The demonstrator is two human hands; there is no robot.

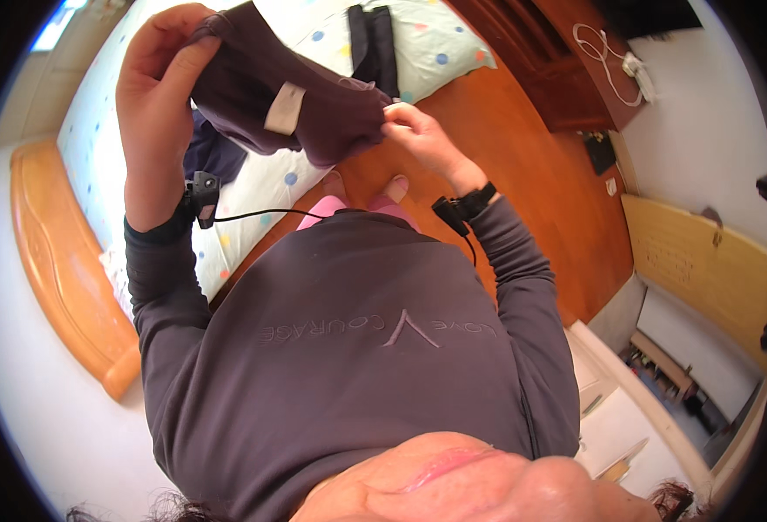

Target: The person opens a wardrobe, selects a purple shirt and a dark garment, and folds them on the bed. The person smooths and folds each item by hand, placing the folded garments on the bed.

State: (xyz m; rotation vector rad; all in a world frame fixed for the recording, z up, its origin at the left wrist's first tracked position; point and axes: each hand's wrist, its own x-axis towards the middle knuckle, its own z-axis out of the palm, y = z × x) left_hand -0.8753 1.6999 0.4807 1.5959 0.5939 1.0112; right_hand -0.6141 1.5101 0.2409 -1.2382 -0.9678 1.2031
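A dark purple piece of clothing (331, 109) with a white label (285, 108) hangs stretched between my hands above the bed's edge; I cannot tell which kind of garment it is. My left hand (159, 83) grips its upper left end, with the thumb pressed on the cloth. At the lower right end, my right hand (425, 142) pinches the edge between thumb and fingers. Behind the left end, a dark navy cloth (212, 150) lies on the bed, partly hidden. Farther back on the bed is a folded black garment (373, 48).
The bed (435, 26) has a pale dotted sheet and a wooden headboard (61, 261) at the left. To the right are a brown wooden cabinet (566, 52) with a white cable (605, 56) and a yellow board (688, 261). A thin black cable (261, 213) runs from my left wrist.
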